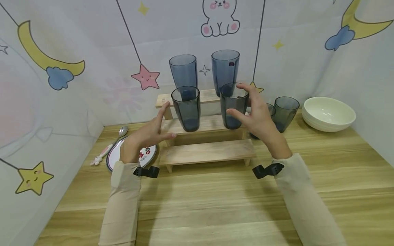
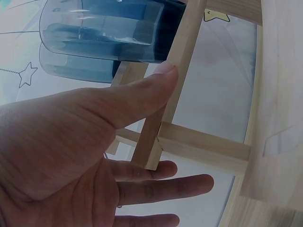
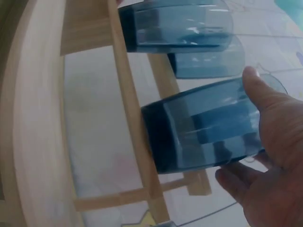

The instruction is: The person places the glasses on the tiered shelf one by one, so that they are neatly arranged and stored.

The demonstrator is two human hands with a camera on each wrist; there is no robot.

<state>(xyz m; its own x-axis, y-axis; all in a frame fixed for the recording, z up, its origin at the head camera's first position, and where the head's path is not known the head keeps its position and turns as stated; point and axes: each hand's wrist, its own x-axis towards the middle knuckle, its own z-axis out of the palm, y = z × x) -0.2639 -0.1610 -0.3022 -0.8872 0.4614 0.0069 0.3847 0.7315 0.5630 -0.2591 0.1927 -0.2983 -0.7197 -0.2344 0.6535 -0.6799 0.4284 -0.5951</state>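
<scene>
Although the blue-tinted glass (image 1: 231, 101) is grasped high on its wall by the right hand (image 1: 258, 116), full seating of its base on the middle shelf (image 1: 210, 123) beneath that hand cannot be confirmed. Should the grip be loosened with the base tilted or overhanging, a topple is judged likely. The upper glass (image 1: 225, 70), just beyond the same hand, could be knocked by the fingers. Nothing is held by the left hand (image 1: 149, 132); the neighbouring glass (image 1: 186, 109), to its right, could be upset if the shelf is bumped.
</scene>
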